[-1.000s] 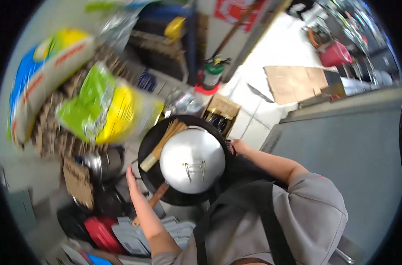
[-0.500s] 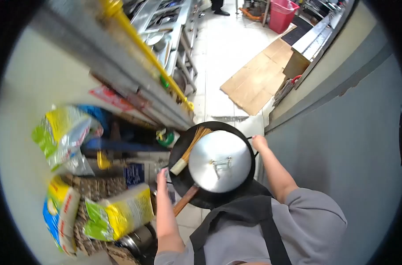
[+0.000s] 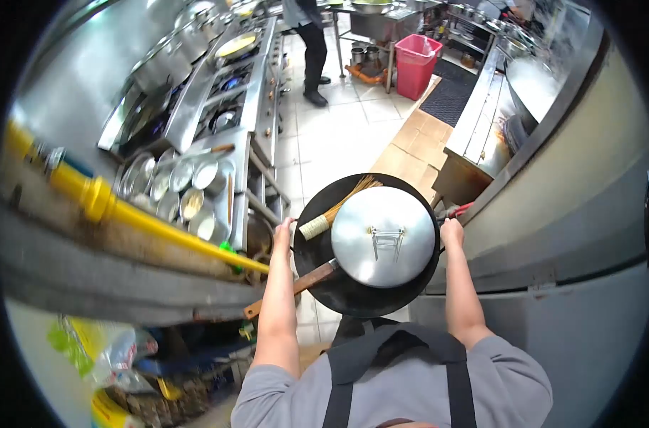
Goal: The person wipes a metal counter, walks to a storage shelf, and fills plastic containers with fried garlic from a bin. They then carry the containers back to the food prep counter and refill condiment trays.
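A large black wok [image 3: 324,289] is held in front of my body. My left hand [image 3: 284,234] is closed on its left handle, and my right hand [image 3: 451,233] grips the handle on the right. Inside the wok lies a round metal lid [image 3: 360,257] with a wire handle on top. A bamboo brush [image 3: 339,208] rests beside the lid at the upper left. The wooden handle [image 3: 296,287] of a utensil sticks out over the wok's lower left rim, its other end hidden by the lid.
Stoves [image 3: 228,93] and a tray of metal bowls [image 3: 192,203] line the left, behind a yellow pipe [image 3: 146,225]. A person [image 3: 312,53] stands ahead. Cardboard [image 3: 414,143] covers floor near a red bin [image 3: 416,65]. A metal counter [image 3: 481,121] and grey door [image 3: 524,321] are right.
The view has turned and moved forward from the storage corner to the kitchen doorway. The bags have shifted to the lower left. Both hands still hold the wok.
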Demonstrator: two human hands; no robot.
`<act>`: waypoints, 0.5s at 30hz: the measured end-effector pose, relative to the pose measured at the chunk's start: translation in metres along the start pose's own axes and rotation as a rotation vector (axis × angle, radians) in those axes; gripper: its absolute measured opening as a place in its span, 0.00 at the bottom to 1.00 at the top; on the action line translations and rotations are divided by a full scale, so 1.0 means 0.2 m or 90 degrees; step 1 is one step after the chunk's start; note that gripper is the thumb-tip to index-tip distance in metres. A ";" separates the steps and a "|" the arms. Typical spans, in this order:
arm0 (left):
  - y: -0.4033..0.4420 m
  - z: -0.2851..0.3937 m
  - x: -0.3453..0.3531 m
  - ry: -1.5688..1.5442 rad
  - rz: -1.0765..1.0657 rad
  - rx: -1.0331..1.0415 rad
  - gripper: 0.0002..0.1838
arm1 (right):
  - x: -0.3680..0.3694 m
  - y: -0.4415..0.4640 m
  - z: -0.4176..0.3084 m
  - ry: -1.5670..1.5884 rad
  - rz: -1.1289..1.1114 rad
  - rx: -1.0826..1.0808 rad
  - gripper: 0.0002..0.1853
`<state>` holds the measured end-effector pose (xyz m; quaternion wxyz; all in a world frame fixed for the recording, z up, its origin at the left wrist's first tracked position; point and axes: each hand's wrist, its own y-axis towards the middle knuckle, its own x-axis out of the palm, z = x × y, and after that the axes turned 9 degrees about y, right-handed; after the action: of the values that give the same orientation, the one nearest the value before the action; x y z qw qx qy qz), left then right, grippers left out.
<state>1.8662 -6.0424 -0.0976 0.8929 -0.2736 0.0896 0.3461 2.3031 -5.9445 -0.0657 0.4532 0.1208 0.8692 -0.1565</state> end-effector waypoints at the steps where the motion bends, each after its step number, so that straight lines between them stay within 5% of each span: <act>1: 0.09 0.10 0.03 -0.026 -0.044 0.014 0.32 | 0.05 0.09 -0.01 0.024 0.014 -0.028 0.17; 3: 0.39 0.38 0.17 -0.034 -0.120 0.018 0.30 | 0.05 0.25 -0.07 -0.197 -0.129 -0.188 0.17; 4: 0.31 0.61 0.19 0.040 -0.080 0.061 0.30 | 0.06 0.27 -0.17 0.003 -0.073 -0.021 0.16; 6: 0.80 0.58 0.36 0.055 -0.080 0.116 0.31 | 0.15 0.38 -0.23 0.095 0.003 0.068 0.15; 12: 1.17 1.36 0.74 0.110 -0.171 0.124 0.31 | 0.30 0.95 -0.48 0.199 0.027 0.125 0.15; 15: 1.49 1.48 0.93 0.129 -0.157 0.067 0.31 | 0.35 1.25 -0.63 0.195 -0.013 0.135 0.16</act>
<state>1.7981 -5.5923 -0.0432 0.9281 -0.2690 0.1626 0.1995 2.2565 -5.6619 -0.0967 0.2990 0.1812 0.9079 -0.2314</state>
